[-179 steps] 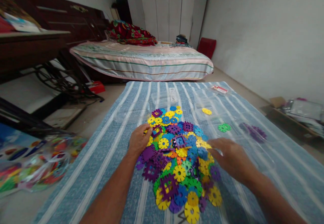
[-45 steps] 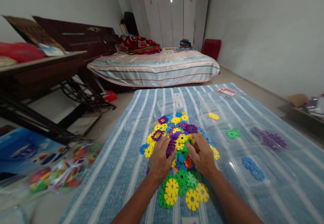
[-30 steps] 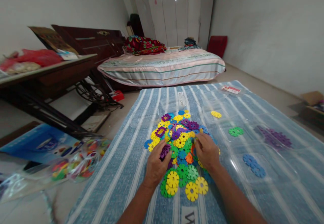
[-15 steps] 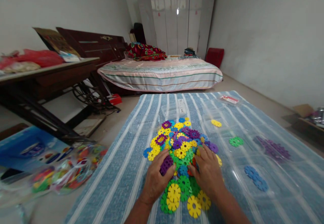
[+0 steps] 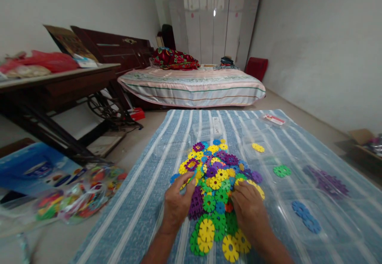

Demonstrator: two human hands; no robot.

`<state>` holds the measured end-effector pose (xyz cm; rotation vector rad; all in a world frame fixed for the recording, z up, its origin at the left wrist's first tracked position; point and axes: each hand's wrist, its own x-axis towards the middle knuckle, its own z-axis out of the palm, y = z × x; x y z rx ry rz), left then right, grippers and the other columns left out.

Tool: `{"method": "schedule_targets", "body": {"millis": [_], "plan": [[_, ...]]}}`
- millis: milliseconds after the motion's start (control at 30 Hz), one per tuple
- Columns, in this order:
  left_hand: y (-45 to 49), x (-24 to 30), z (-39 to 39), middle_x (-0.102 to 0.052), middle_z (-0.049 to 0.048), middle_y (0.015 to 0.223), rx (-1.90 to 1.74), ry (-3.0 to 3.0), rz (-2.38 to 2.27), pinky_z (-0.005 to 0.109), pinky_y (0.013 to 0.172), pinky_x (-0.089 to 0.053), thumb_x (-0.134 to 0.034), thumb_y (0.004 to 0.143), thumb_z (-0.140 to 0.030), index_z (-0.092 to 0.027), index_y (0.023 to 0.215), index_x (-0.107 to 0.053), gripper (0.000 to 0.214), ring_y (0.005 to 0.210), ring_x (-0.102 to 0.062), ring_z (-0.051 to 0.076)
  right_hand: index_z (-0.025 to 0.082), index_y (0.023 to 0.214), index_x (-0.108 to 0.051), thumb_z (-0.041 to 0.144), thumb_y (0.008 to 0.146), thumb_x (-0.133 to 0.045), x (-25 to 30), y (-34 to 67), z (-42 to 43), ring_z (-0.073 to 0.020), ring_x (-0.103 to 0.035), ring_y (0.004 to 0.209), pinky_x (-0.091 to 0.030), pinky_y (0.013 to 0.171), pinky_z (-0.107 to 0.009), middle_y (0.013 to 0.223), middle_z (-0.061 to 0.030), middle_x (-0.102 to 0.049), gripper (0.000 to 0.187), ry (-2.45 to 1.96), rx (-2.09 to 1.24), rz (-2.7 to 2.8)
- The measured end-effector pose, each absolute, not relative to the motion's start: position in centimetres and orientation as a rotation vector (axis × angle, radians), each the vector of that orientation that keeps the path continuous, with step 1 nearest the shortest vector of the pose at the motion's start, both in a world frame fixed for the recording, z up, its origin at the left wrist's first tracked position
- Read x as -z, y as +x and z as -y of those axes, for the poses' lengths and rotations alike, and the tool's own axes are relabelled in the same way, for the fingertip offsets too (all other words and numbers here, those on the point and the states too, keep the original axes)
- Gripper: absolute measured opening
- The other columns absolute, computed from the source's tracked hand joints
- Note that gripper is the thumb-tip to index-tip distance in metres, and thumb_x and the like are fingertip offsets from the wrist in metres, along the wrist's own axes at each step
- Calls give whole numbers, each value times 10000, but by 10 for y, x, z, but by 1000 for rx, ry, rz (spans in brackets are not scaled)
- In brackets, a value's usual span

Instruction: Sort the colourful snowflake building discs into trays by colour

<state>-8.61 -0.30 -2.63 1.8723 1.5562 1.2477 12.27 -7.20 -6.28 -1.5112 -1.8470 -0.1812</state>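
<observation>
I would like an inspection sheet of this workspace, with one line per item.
Surface: blue-and-white striped cloth.
Main things: mixed pile of plastic pieces; clear trays at right hold yellow pieces, green pieces, purple pieces, blue pieces.
Clutter: bagged colourful items on the floor at left; open box at far right.
Hands: left hand at pile's left side, right hand at its right; grips unclear.
Cables: nothing seen on the cloth.
Surroundings: bed, wardrobe, treadle table.
</observation>
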Motion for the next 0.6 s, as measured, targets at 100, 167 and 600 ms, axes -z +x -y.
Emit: {"method": "schedule_targets", "body": {"millis": [100,167,600], "plan": [[-95,20,-16,-725,39,933,-1179,1753,-1666,296,817,-529,-513,786,-429,-187,930,-682,328,853,-674,183,268,807,-627,207,896,-424,45,125,79,-204,-602,828,-492,831,-423,850,-30,-655,230,-1480,105,1819],[-101,17,-31,-728,31,914,-1104,1699,-1738,275,774,-529,-508,770,-421,-189,893,-683,315,823,-676,178,259,792,-623,245,912,-403,29,131,79,-190,-599,764,-497,752,-383,804,-26,-648,251,-1492,47,1816],[-127,50,-58,-724,2,813,-1126,1556,-1922,262,772,-505,-501,745,-432,-234,788,-666,262,792,-671,185,144,955,-682,226,913,-311,-57,247,-125,-253,-642,888,-434,711,-318,959,-162,-684,382,-2483,278,1696]]}}
